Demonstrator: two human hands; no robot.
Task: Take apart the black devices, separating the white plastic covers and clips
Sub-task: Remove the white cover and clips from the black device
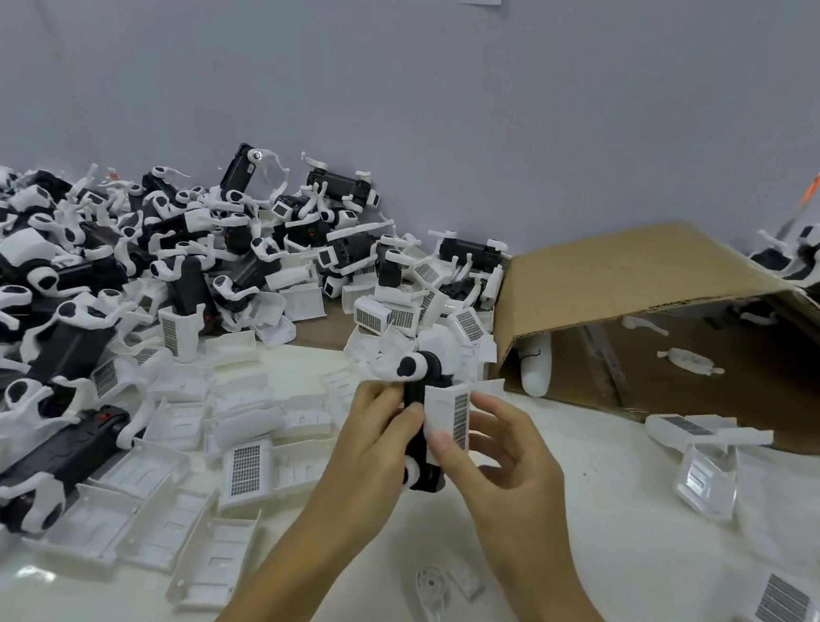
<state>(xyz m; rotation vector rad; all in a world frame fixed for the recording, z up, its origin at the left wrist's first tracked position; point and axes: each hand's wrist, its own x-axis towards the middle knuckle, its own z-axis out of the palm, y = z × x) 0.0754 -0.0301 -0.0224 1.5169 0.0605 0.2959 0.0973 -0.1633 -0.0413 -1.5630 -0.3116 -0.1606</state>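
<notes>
A black device (415, 400) with a white clip at its top stands upright in mid-frame above the table. My left hand (377, 437) grips its body from the left. My right hand (490, 447) pinches the white plastic cover (448, 413) with a barcode label on the device's right side. The cover sits tilted against the device; whether it is detached I cannot tell. The device's lower end peeks out below my hands.
A big heap of black devices with white clips (104, 274) fills the left. Loose white covers (246, 465) lie in front of it. A tipped cardboard box (647, 292) lies at the right, more covers (783, 611) near it. A clear clip (441, 606) lies close to me.
</notes>
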